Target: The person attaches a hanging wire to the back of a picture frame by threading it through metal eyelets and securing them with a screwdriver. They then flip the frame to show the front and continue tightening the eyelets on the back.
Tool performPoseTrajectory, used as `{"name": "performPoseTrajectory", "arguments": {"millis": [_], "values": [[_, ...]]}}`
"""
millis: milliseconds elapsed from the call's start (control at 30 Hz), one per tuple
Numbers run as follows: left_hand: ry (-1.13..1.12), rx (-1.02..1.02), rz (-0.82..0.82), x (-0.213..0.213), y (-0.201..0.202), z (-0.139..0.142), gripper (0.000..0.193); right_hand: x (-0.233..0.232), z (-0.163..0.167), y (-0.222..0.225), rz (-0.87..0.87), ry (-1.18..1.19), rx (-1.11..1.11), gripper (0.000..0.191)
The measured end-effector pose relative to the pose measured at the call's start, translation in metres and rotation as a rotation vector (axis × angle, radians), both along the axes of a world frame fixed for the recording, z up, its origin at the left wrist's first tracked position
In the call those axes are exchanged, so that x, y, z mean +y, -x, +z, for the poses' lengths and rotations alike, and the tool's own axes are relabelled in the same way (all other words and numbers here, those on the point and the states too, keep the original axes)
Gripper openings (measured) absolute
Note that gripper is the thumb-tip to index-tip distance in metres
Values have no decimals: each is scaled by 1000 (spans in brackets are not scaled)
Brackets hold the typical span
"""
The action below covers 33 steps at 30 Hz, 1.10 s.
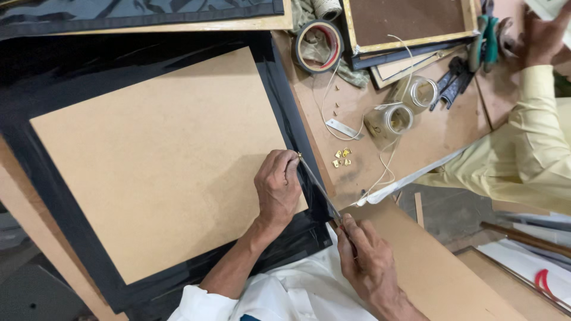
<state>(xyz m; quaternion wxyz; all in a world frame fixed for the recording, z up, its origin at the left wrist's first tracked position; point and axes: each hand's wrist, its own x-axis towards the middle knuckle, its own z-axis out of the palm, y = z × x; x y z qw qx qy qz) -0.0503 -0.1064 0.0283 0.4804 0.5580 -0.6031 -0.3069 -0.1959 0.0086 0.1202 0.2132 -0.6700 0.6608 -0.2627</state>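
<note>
Here, two hands work a thin tool at the right edge of a black picture frame.
Left hand (278, 185) rests on the brown backing board (160, 160), fingers pinched at the tool tip; right hand (364, 257) grips the handle of the thin metal tool (319, 189), which slants across the black frame (284, 89). Small brass hangers (342, 157) and two glass jars (404, 106) lie nearby; a co-worker's yellow sleeve (529, 148) is at right.

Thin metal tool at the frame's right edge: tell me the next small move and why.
Probably press the thin metal tool a little further in. Its tip sits under the left hand fingertips at the brown backing board edge, the right hand grips its near end, and the black frame lies alongside.
</note>
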Motion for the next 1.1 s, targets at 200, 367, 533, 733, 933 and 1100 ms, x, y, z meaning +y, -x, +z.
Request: {"name": "performPoseTrajectory", "arguments": {"millis": [200,367,533,733,933,1100], "values": [[-61,-70,7,-24,10,-6,8,-34,0,5,43,-57,70,32],[-115,-114,35,-32,14,-6,10,-50,1,12,168,-31,168,39],[-218,-118,32,-40,15,-8,11,-59,-1,14,198,-39,222,35],[-253,-190,7,-44,14,-12,10,-63,0,14,226,-61,308,32],[-273,-220,13,-44,15,-18,10,-64,4,11,208,-167,313,35],[-256,-229,-4,-44,14,-21,11,-65,5,6,223,-126,382,36]]}}
